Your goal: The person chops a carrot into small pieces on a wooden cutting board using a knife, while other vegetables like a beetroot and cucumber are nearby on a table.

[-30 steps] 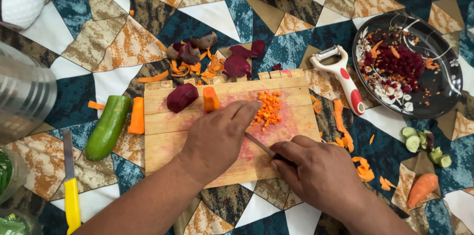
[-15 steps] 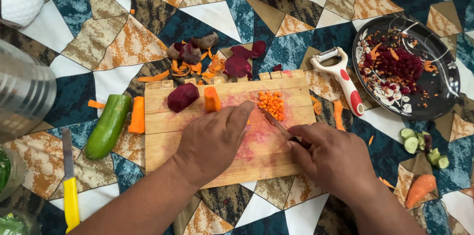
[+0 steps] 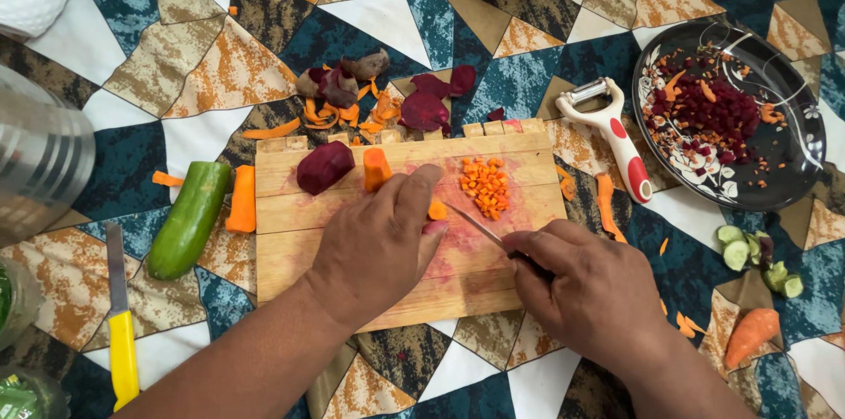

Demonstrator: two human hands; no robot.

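Note:
My left hand lies palm down on the wooden cutting board, its fingers pressing a small piece of carrot. My right hand grips the handle of a thin knife, whose blade tip meets that carrot piece. A heap of diced carrot sits just beyond the blade. A carrot chunk and a half beetroot rest at the board's far side.
A dark plate of diced beetroot stands at the right, a red and white peeler beside it. A cucumber, a carrot piece and a yellow-handled knife lie left. Peelings lie behind the board. A steel vessel stands far left.
The knife pushed the diced carrot into a heap toward the board's far side, then drew back to a carrot piece under my left fingers. My right hand shifted right.

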